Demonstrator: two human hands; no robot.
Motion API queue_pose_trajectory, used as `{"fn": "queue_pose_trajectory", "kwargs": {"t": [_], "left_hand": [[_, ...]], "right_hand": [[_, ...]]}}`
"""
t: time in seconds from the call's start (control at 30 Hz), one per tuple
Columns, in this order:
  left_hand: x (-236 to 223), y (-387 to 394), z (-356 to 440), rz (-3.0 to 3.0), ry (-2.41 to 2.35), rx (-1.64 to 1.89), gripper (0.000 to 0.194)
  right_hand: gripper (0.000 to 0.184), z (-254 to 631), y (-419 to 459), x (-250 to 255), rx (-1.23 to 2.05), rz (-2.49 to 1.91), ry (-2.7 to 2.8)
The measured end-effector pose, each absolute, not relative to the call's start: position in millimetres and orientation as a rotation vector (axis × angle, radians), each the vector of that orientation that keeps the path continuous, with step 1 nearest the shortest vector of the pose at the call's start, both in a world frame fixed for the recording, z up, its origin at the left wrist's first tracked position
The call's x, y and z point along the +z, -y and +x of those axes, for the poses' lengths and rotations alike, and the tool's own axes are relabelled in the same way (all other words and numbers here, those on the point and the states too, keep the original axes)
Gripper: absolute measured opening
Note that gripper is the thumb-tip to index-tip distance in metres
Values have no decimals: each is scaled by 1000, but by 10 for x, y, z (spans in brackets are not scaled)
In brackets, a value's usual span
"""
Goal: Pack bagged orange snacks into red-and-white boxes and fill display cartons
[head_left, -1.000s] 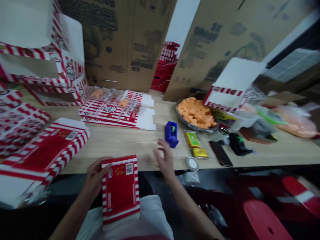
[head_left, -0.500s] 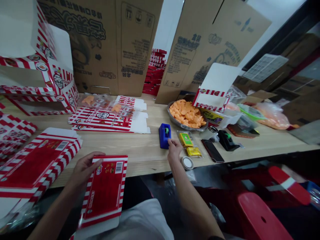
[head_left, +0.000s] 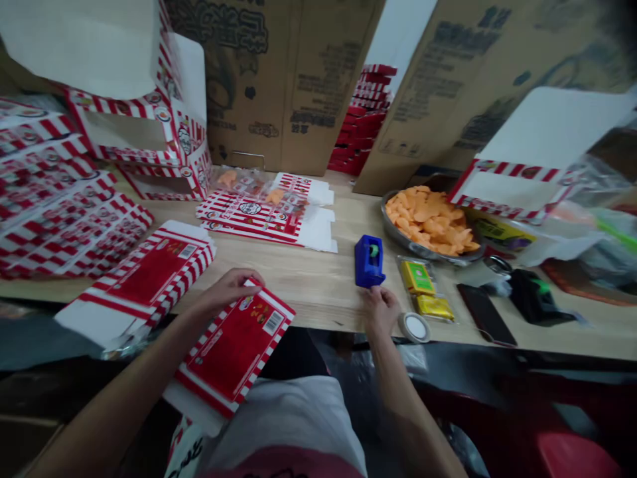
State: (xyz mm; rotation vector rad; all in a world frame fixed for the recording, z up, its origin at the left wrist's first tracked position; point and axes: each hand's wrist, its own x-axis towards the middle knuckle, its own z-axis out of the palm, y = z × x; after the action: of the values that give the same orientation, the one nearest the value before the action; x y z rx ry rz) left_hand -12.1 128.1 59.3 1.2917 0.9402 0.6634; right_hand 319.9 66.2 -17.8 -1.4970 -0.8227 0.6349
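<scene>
The left hand [head_left: 235,290] grips a striped red box [head_left: 237,348] by its far edge, thumb on top, above the person's lap; the box's long axis slants from lower left to upper right. It is smooth, flat card with a white end flap. The right hand [head_left: 382,311] is much the nearer to the blue tape dispenser [head_left: 369,261], which lies just beyond its fingertips, long axis running away from the person. Thumb and fingers are drawn together at the dispenser's front lip; whether they pinch tape cannot be told. The dispenser looks like hard plastic, on a pale, wood-grained bench [head_left: 318,292]. Farther off, thin, curled orange pieces [head_left: 425,216] fill a round bowl [head_left: 395,242], before brown corrugated cartons [head_left: 293,86].
</scene>
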Motion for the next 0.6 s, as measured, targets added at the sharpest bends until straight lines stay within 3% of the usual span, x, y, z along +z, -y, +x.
{"fn": "queue_pose_trajectory", "kwargs": {"t": [0.2, 0.3, 0.43, 0.53, 0.6], "left_hand": [[564, -1275, -3, 1297, -825, 504, 23], [547, -1241, 29, 1261, -758, 462, 27], [540, -1203, -23, 1275, -743, 496, 28], [625, -1169, -79, 1342, -722, 542, 27], [729, -1149, -94, 1378, -671, 539, 27]], "right_hand": [[19, 2407, -808, 450, 1215, -1075, 1859], [15, 2098, -937, 619, 1091, -1047, 2214], [18, 1987, -1042, 605, 959, -1237, 2303], [25, 1999, -1067, 552, 1222, -1252, 2133], [41, 1982, -1069, 508, 1587, -1157, 1951]]}}
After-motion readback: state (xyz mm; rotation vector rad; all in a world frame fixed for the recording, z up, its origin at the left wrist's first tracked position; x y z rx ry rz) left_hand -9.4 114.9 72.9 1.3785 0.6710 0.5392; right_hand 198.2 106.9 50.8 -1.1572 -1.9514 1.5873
